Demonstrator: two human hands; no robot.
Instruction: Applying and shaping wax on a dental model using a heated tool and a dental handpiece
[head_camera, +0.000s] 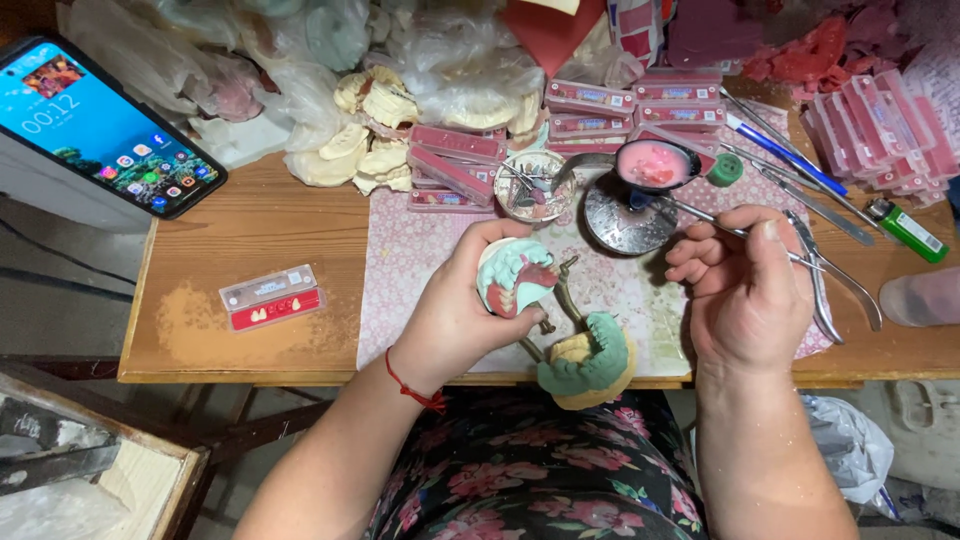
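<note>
My left hand (462, 310) grips the upper half of a hinged dental model (512, 277), a plaster cast set in green stone with red wax and a few white teeth on it. The lower half (590, 364) hangs open over the table's front edge on its brass hinge. My right hand (745, 285) pinches a thin metal wax tool (700, 217) whose tip reaches into a small bowl of pink wax (652, 165) on a round metal stand (622, 222). The two hands are a short way apart.
A smartphone (100, 125) stands propped at far left. A small red tooth card (272, 297) lies on the wooden table (250, 230). Stacked pink tooth cards (630, 105), plaster casts (372, 130), metal pliers (825, 275), a blue pen (785, 155) and a green lighter (908, 230) crowd the back and right.
</note>
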